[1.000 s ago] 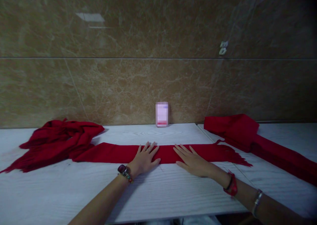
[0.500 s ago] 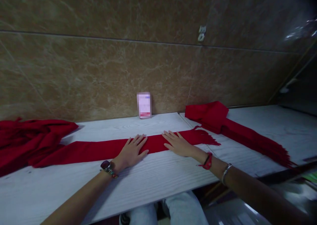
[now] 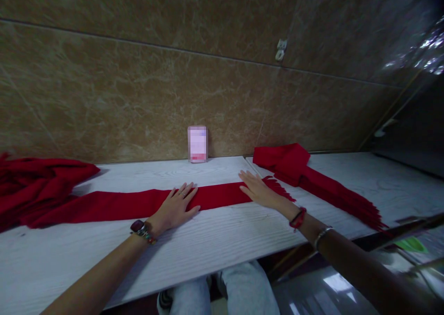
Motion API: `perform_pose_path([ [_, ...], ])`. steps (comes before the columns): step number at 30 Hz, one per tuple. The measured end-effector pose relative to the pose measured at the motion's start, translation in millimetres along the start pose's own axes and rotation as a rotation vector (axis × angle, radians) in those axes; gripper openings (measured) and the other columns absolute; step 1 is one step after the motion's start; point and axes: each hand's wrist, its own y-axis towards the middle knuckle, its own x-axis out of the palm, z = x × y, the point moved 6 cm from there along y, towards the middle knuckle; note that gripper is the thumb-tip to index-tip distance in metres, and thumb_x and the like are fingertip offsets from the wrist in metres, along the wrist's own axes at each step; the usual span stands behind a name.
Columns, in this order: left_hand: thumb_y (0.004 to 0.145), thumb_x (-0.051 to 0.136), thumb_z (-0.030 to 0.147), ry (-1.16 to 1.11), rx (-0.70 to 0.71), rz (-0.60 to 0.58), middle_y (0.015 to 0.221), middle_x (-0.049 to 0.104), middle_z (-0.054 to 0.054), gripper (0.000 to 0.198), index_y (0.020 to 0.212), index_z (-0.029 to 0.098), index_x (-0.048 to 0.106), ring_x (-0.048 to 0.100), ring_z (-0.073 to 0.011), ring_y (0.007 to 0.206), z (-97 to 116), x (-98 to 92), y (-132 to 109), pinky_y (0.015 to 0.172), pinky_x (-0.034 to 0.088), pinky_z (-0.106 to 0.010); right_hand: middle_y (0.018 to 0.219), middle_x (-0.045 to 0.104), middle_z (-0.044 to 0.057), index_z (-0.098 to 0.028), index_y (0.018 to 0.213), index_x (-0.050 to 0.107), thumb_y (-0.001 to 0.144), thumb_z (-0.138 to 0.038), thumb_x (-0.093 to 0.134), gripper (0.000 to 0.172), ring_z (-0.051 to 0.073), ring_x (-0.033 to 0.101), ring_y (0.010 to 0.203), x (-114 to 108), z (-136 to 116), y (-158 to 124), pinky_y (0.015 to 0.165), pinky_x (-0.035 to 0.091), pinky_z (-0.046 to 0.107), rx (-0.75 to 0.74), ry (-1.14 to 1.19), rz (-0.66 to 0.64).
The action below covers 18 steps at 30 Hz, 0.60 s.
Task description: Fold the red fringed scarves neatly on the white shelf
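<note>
A long red scarf [image 3: 220, 195] lies as a flat, folded strip across the white table. My left hand [image 3: 175, 206] rests on it with fingers spread, palm down. Near the fringed right end, my right hand [image 3: 260, 189] also lies flat on the strip, fingers outstretched. Toward the left the scarf runs into a loose, crumpled heap of red cloth [image 3: 41, 183]. Another red scarf [image 3: 305, 169], folded over itself with a fringe at its end, lies to the right of my right hand.
A phone [image 3: 197, 144] with a lit, blurred screen leans upright against the brown marbled wall [image 3: 138, 97]. The white wood-grain table [image 3: 208, 234] has its front edge just above my knees. A small white fitting [image 3: 280, 50] sits on the wall.
My right hand has slid right along the strip to the fringed end, widening the gap between my hands. My left hand stays on the scarf. The view has shifted slightly.
</note>
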Motion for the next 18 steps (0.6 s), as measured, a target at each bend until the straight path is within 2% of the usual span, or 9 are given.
perform_pose_path([
  [3,0.088,0.029,0.054,0.016,-0.002,0.001,0.148,0.018,-0.010,0.065,0.141,0.017,0.026,0.014,-0.0287,0.135,-5.4,1.7,-1.0,0.107,0.016,-0.050,0.147,0.025,0.011,-0.014,0.140,0.027,0.092,-0.047,0.020,0.059,0.024,0.015,0.136,7.8,-61.0,20.0,0.107,0.017,0.049,-0.153,0.065,-0.066],
  [5,0.088,0.028,0.055,0.023,-0.009,-0.011,0.147,0.019,-0.009,0.065,0.141,0.017,0.026,0.014,-0.0289,0.135,-9.8,2.2,-1.7,0.107,0.016,-0.050,0.147,0.026,0.010,-0.016,0.140,0.026,0.092,-0.047,0.020,0.058,0.024,0.019,0.135,16.0,-74.5,26.1,0.107,0.019,0.050,-0.184,0.064,-0.119],
  [6,0.088,0.028,0.055,0.024,-0.010,-0.020,0.147,0.020,-0.009,0.065,0.141,0.017,0.025,0.014,-0.0290,0.135,-11.6,2.1,-2.0,0.107,0.016,-0.050,0.146,0.027,0.009,-0.017,0.140,0.027,0.092,-0.046,0.020,0.057,0.025,0.021,0.134,19.4,-70.2,26.6,0.106,0.019,0.050,-0.170,0.050,-0.134],
  [8,0.088,0.028,0.054,0.020,-0.008,-0.035,0.147,0.021,-0.010,0.066,0.141,0.016,0.025,0.014,-0.0292,0.135,-14.2,1.2,-2.7,0.107,0.017,-0.050,0.146,0.028,0.010,-0.017,0.139,0.030,0.092,-0.044,0.020,0.055,0.026,0.024,0.133,23.4,-41.9,22.6,0.106,0.021,0.050,-0.094,0.006,-0.140],
  [12,0.088,0.028,0.053,0.005,0.001,-0.031,0.146,0.022,-0.010,0.065,0.141,0.016,0.027,0.016,-0.0293,0.135,-15.4,0.0,-2.8,0.106,0.018,-0.050,0.143,0.033,0.013,-0.014,0.136,0.035,0.091,-0.041,0.021,0.054,0.026,0.029,0.131,21.0,49.3,-2.7,0.104,0.026,0.048,0.128,-0.074,-0.120],
  [14,0.088,0.029,0.053,0.002,0.007,-0.013,0.146,0.023,-0.011,0.064,0.141,0.016,0.027,0.016,-0.0291,0.135,-13.7,0.6,-2.8,0.106,0.018,-0.050,0.141,0.036,0.015,-0.012,0.135,0.037,0.091,-0.039,0.020,0.054,0.027,0.032,0.129,17.7,82.7,-15.5,0.103,0.027,0.050,0.199,-0.093,-0.108],
  [16,0.089,0.029,0.052,0.008,0.016,0.005,0.146,0.023,-0.011,0.063,0.140,0.015,0.028,0.016,-0.0285,0.135,-9.8,0.5,-3.5,0.106,0.017,-0.050,0.140,0.038,0.017,-0.010,0.134,0.037,0.091,-0.040,0.021,0.055,0.028,0.033,0.129,12.9,93.0,-20.0,0.104,0.028,0.050,0.204,-0.087,-0.062],
  [18,0.090,0.029,0.052,0.020,0.035,0.023,0.146,0.024,-0.012,0.063,0.140,0.015,0.027,0.016,-0.0275,0.135,-4.6,-3.3,-5.4,0.107,0.016,-0.049,0.140,0.036,0.018,-0.008,0.134,0.038,0.091,-0.040,0.021,0.056,0.029,0.031,0.130,6.7,76.8,-12.9,0.105,0.026,0.050,0.146,-0.059,0.013],
])
